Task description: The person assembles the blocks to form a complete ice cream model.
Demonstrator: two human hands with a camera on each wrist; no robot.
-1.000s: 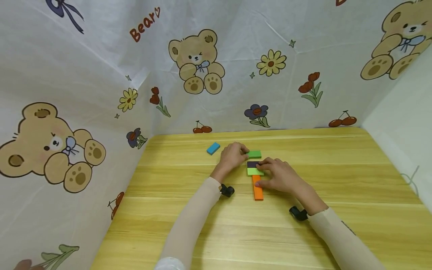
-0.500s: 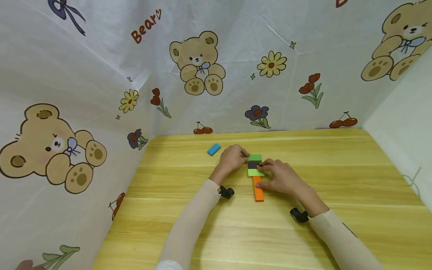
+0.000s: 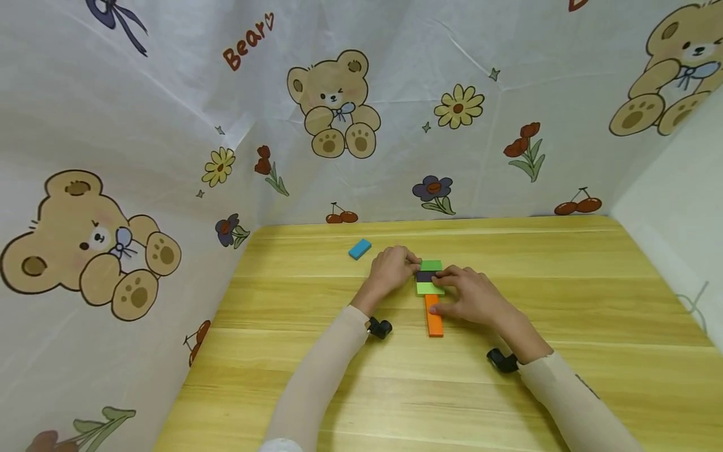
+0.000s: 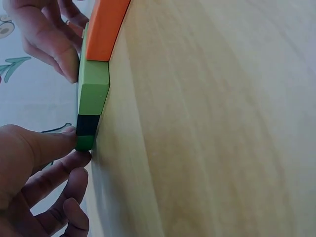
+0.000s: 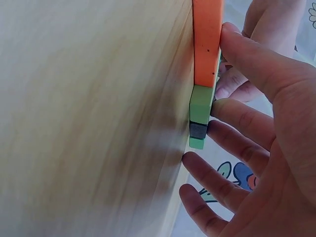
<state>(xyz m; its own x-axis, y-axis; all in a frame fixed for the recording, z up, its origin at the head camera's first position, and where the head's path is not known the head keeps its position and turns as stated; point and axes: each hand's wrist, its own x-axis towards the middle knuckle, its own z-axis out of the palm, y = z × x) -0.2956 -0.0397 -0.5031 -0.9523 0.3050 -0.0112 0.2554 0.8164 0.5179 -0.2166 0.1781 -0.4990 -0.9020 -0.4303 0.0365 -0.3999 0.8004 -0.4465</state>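
Observation:
Several flat blocks lie in a row on the wooden table. Nearest is an orange block [image 3: 434, 323], set lengthwise. Beyond it, crosswise, come a light green block [image 3: 427, 289], a black block [image 3: 423, 276] and a green block [image 3: 432, 265]; in the left wrist view they touch. My left hand [image 3: 390, 273] pinches the green block's left end between thumb and index finger. With fairly straight fingers, my right hand [image 3: 474, 296] rests on the row: its thumb touches the orange block [image 5: 207, 44], and its fingertips touch the light green and black blocks, partly covering them.
A blue block [image 3: 359, 249] lies by itself at the back left of the table [image 3: 508, 402]. Behind and to the left hangs a white cloth [image 3: 390, 37] printed with bears and flowers. A thin cord [image 3: 696, 301] shows at the right wall.
The green block, first apart from the black block, has come toward me against it, with my left hand moving along. My right hand has stayed on the row.

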